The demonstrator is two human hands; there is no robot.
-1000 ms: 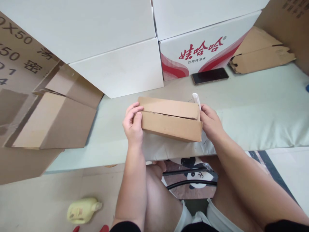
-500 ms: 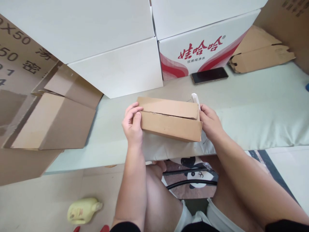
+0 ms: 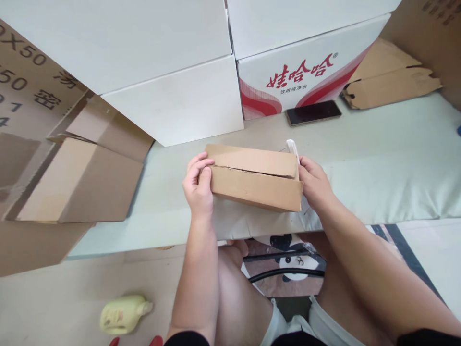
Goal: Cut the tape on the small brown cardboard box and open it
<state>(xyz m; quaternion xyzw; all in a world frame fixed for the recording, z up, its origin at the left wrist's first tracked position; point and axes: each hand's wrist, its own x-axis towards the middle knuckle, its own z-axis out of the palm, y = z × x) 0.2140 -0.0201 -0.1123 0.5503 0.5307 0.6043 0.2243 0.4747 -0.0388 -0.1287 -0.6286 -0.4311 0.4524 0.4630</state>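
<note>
In the head view, the fingers of the left hand (image 3: 199, 190) are partly bent around the left end of a small brown box (image 3: 255, 187), thumb on the near side; that box sits directly between the two hands. The fingers of the right hand (image 3: 317, 180) reach the box's other end, where their tips are hidden, so I cannot tell how far they are closed or on what. A white strip (image 3: 292, 148) pokes up just beside them.

Beyond the fingers, plain white cartons (image 3: 173, 105) and a red-lettered white carton (image 3: 302, 79) block the far side of the cloth-covered table (image 3: 389, 158). Past the right fingers lie a dark phone (image 3: 313, 113) and, farther right, folded cardboard (image 3: 396, 89). Well left of the left fingers, a brown carton (image 3: 101, 182) takes up the table's end. Below them, a yellow bottle (image 3: 122, 315) lies on the floor (image 3: 72, 293).
</note>
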